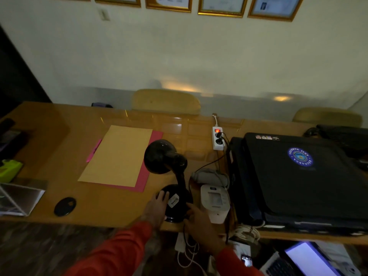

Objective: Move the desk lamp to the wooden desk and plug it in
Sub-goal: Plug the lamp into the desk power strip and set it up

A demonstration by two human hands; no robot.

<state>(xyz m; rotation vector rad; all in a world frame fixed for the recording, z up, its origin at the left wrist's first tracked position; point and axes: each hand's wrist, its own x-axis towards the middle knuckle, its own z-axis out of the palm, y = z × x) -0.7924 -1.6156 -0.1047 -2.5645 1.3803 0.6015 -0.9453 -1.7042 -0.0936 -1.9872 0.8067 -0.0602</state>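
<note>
lamp on the desk, hands at its base

the black desk lamp [169,176] stands near the front edge of the wooden desk [59,136] in a dim room. the left hand [156,210] and right hand [199,226] lie spread against its round base, fingers apart. a white power strip [218,138] lies near the desk's far edge.

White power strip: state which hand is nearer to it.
Right. The right hand touches the lamp base on the side facing the power strip; the left hand rests on the base's far side.
</note>
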